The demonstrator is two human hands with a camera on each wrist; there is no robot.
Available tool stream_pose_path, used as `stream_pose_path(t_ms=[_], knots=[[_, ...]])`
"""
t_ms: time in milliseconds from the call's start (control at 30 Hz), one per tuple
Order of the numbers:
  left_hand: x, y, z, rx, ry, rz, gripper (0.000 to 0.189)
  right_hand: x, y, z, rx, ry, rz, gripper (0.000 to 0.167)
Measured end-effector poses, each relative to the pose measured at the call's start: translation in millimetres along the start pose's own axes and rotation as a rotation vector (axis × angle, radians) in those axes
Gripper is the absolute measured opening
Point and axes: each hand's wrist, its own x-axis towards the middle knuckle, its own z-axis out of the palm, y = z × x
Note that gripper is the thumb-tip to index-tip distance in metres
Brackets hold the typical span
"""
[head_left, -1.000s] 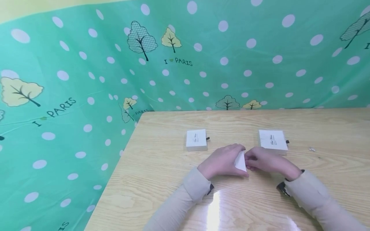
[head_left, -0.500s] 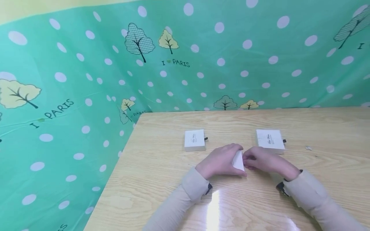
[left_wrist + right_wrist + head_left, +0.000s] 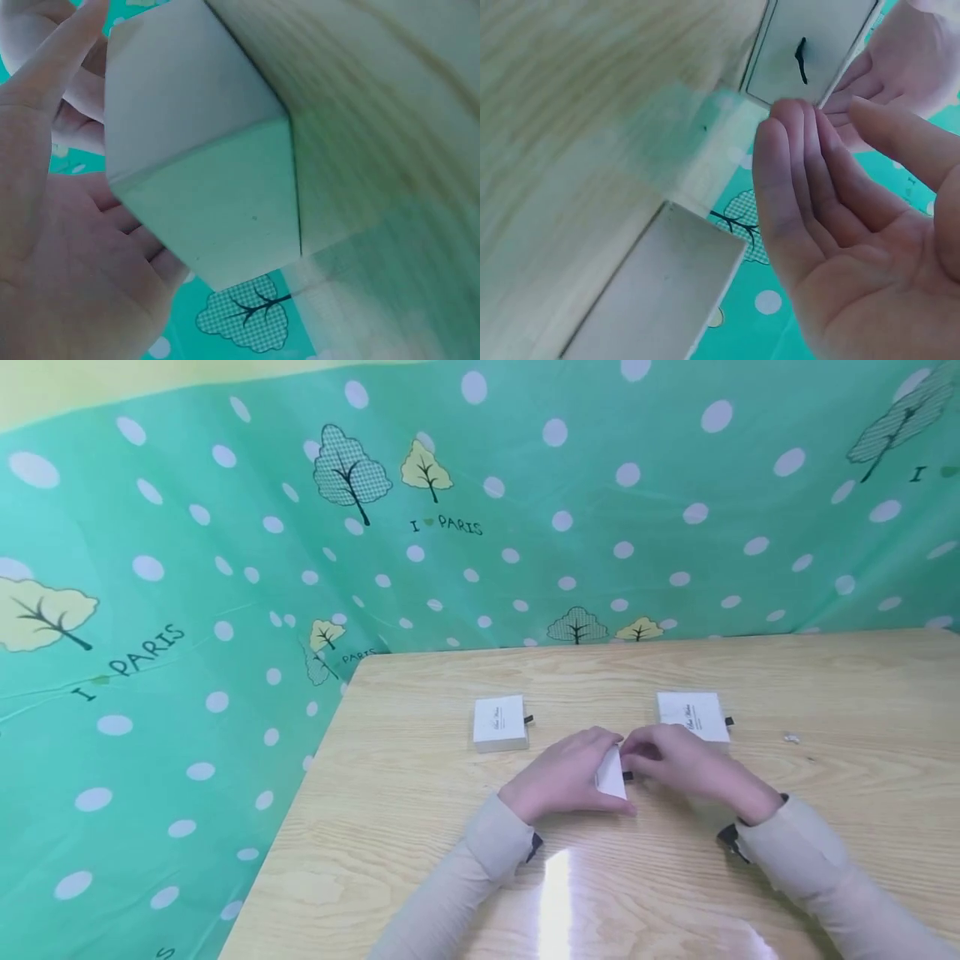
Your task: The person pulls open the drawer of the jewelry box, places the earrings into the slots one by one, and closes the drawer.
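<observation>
Between the thumb and fingers of my left hand (image 3: 567,777) is a white drawer box (image 3: 611,774), gripped close to the wooden table. Two plain faces of this box (image 3: 202,217) fill the left wrist view. On its right end a black pull tab (image 3: 801,60) sticks out. My right hand (image 3: 678,764) is right beside that end. In the right wrist view its fingers (image 3: 776,165) are loosely bent, the thumb stands apart from them, and the fingertips overlap the box's edge below the tab. Nothing shows between them.
Two more white boxes with printed lids and black tabs lie further back: a left box (image 3: 498,720) and a right box (image 3: 690,714), partly behind my right hand. A small silvery piece (image 3: 791,738) lies to the right. A green dotted curtain (image 3: 480,527) hangs behind the wooden table (image 3: 390,793).
My right hand has lifted slightly away from the box's end, and the black tab now shows in the head view. The left hand keeps its grip. The head view has shifted a little.
</observation>
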Motion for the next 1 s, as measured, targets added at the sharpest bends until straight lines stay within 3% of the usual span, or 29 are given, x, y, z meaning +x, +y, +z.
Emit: stream_pose_path(t_ms=[300, 500, 700, 1000], knots=[[-8.5, -6.7, -13.3, 0.006, 0.028, -0.04, 0.091, -0.5, -9.5, 0.2, 0.03, 0.04, -0.069, 0.038], [-18.8, -12.4, -20.4, 0.026, 0.009, -0.103, 0.092, -3.8, -10.3, 3.1, 0.005, -0.008, -0.059, 0.065], [-31.2, -18.1, -18.7, -0.027, 0.016, -0.098, 0.095, -7.3, -8.4, 4.7, 0.006, -0.042, -0.037, 0.088], [-38.4, -23.8, -10.8, -0.082, 0.021, -0.091, 0.079, -6.8, -8.5, 14.4, 0.007, -0.05, -0.077, 0.083]])
